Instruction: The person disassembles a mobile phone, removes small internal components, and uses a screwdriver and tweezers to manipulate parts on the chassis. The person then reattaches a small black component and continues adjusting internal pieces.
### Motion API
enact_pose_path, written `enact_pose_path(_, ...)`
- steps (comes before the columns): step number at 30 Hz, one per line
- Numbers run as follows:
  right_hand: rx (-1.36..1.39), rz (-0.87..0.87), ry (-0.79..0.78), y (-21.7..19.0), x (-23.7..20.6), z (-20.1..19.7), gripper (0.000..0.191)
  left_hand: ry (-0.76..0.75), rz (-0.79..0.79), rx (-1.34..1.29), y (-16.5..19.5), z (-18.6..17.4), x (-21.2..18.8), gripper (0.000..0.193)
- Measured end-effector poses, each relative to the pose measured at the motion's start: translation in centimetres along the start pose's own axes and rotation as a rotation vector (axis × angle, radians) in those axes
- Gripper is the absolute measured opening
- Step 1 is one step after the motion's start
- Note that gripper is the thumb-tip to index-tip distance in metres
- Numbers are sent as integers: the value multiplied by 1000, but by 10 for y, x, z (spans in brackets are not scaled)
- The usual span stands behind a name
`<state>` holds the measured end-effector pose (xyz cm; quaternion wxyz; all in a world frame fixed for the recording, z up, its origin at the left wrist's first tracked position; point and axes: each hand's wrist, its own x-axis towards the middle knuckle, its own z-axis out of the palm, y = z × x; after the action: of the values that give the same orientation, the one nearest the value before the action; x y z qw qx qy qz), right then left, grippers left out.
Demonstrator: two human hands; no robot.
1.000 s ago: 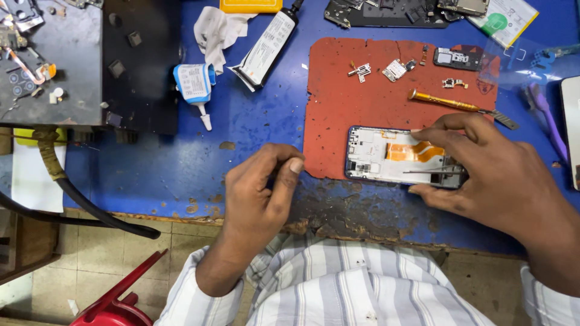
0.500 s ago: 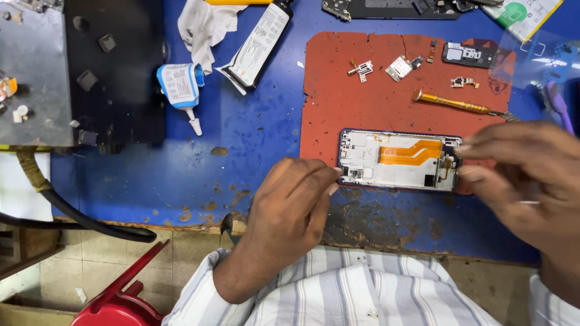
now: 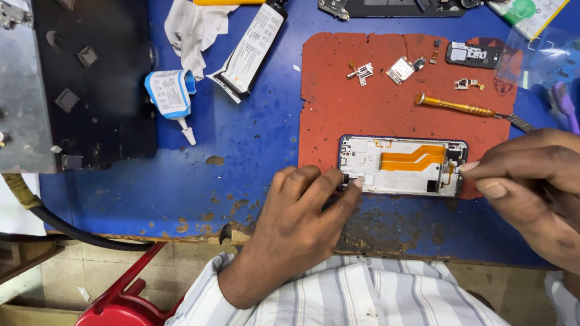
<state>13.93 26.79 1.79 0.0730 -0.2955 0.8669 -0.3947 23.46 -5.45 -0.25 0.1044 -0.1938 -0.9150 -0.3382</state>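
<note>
**Both hands on the opened phone**

The opened phone frame (image 3: 403, 165) lies on the red mat (image 3: 362, 108) on the blue surface (image 3: 254, 157). Left hand (image 3: 302, 217) pins its left corner with fingertips, clasping nothing. Right hand (image 3: 531, 181) pinches at the right edge; what that grip holds, I cannot tell. Orange screwdriver (image 3: 456, 107) lies just above.

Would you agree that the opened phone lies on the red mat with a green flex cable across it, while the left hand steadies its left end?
Not quite: in the head view the flex cable across the opened phone is orange, not green. The rest holds: the phone lies on the red mat, and the left hand steadies its left end.
</note>
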Motion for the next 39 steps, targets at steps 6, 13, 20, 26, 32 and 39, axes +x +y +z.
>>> enact_pose_path(6,361,243,91,8,55,19,29,3,0,-42,-4,1,0,35)
enact_pose_path(13,-320,-123,11,-48,129,25,13,51,38,-68,-7,-4,-1,35)
enact_pose_path(20,-468,-237,4,-55,166,66,18,124,-12,-56,-13,-4,-2,36)
enact_pose_path(26,-473,-65,-140,-50,171,64,22,124,-11,-59,-16,-7,-2,37)
enact_pose_path(32,-493,-72,-275,-33,183,57,30,121,-11,-59,-16,-7,-2,37)
enact_pose_path(39,-528,-129,-266,-37,186,54,27,128,-6,-61,-17,-8,-4,37)
